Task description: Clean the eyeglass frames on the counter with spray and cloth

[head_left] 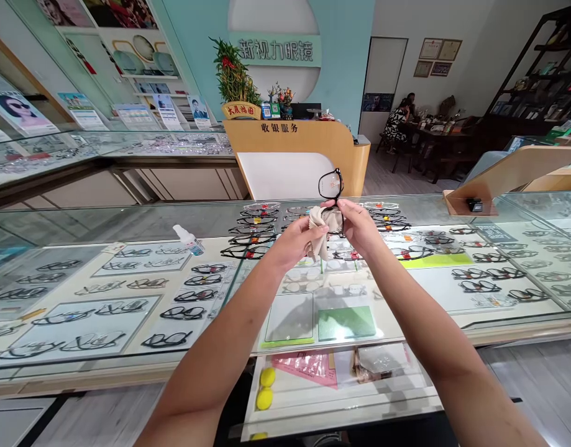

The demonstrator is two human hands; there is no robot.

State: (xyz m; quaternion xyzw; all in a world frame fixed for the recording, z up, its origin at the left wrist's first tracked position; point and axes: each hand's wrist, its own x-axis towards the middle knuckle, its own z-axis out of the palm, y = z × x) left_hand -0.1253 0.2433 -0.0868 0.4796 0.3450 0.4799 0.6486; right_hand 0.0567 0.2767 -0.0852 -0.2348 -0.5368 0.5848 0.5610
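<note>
Above the glass counter, a pair of black-framed eyeglasses [340, 176] is held upright on end, one lens uppermost. My right hand [358, 228] pinches the frame near its middle. In my left hand [297, 242] is a beige cleaning cloth [319, 239], bunched around the lower lens and hiding most of it. Both sets of fingers are closed. Beneath and beyond my hands, rows of eyeglasses [252, 239] with small red and yellow tags lie on the counter. A white spray bottle [189, 240] stands to the left of my left hand.
The glass display counter [248, 310] holds many more frames on both sides. Nearest me, an open drawer [360, 406] contains yellow round cases [264, 398] and pink paper [308, 367]. A wooden stand [471, 202] is at the right. Beyond is a cashier desk [294, 133]; a person [397, 118] sits at the back table.
</note>
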